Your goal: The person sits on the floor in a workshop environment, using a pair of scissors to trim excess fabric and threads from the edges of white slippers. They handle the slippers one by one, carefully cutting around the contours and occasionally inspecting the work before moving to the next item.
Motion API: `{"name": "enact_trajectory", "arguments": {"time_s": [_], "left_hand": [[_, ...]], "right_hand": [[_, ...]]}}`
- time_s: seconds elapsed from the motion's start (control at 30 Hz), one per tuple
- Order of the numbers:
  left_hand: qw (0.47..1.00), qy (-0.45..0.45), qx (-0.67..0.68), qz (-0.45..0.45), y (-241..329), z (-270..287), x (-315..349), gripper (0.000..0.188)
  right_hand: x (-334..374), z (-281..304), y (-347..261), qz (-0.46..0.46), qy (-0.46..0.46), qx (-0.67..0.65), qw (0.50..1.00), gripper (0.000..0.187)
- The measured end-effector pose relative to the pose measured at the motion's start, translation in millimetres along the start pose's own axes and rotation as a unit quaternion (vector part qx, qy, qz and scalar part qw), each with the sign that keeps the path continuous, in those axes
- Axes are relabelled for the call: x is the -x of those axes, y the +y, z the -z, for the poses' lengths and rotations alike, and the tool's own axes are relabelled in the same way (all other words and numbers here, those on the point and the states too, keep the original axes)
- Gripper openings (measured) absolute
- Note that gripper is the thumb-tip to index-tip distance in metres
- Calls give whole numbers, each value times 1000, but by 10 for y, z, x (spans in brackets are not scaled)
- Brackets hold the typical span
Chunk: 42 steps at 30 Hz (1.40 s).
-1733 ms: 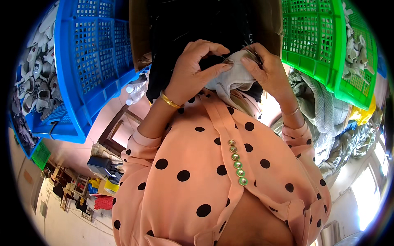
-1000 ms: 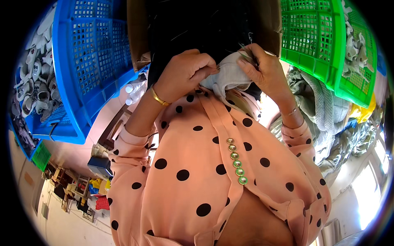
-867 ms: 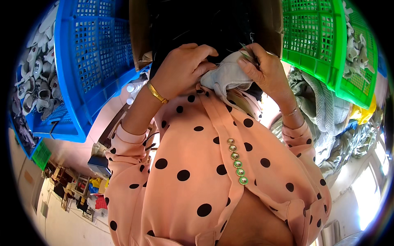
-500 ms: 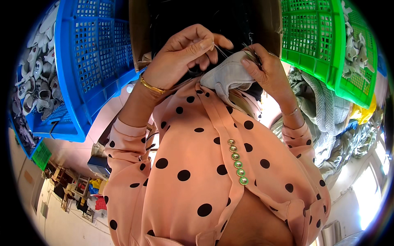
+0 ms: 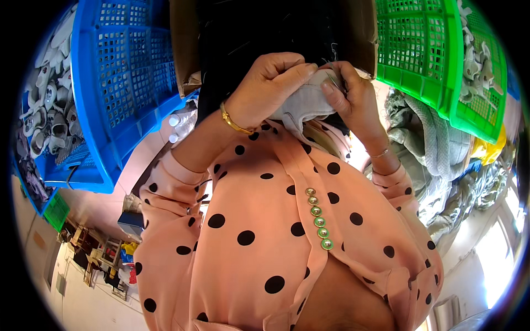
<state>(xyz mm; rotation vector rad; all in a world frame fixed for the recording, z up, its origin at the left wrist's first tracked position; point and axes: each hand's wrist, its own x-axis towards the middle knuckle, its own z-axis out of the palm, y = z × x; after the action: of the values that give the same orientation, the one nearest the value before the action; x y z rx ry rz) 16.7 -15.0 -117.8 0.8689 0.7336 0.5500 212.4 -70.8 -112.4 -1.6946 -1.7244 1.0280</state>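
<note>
A pale grey fabric shoe upper [image 5: 310, 99] is between my hands, in front of my dotted shirt. My right hand [image 5: 356, 94] grips its right end, the thumb lying on the fabric and the fingers curled behind. My left hand [image 5: 270, 88] is closed, its thumb and forefinger pinched together at the upper's top edge and close to the right fingertips. What is in that pinch is too small or hidden to make out. Part of the upper's left side is behind the left hand.
A blue plastic crate [image 5: 130, 71] stands at left, with several grey-white shoe pieces [image 5: 51, 110] beyond its wall. At right are a green crate [image 5: 417, 55] holding similar pieces and a heap of grey fabric [image 5: 430, 138]. Dark cloth [image 5: 265, 27] with loose threads lies ahead, between cardboard sides.
My left hand, earlier apart from the shoe upper with a thin thread at its fingers, has moved right and closed against the upper's top edge. The right hand keeps its grip.
</note>
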Motion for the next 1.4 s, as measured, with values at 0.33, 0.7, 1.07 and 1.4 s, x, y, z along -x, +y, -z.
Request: {"name": "enact_trajectory", "arguments": {"time_s": [0.33, 0.7, 1.07, 1.4], "left_hand": [[994, 79, 78, -8, -236, -229, -98, 33], [998, 43, 28, -33, -311, -226, -94, 33], [782, 107, -582, -196, -24, 135, 463, 62], [737, 175, -568, -323, -207, 8, 600, 39]], "right_hand": [[19, 369, 134, 30, -48, 185, 981, 40], [-219, 477, -262, 163, -162, 400, 887, 41], [-338, 204, 24, 159, -53, 427, 888, 45], [-265, 165, -17, 48, -24, 215, 975, 43]]}}
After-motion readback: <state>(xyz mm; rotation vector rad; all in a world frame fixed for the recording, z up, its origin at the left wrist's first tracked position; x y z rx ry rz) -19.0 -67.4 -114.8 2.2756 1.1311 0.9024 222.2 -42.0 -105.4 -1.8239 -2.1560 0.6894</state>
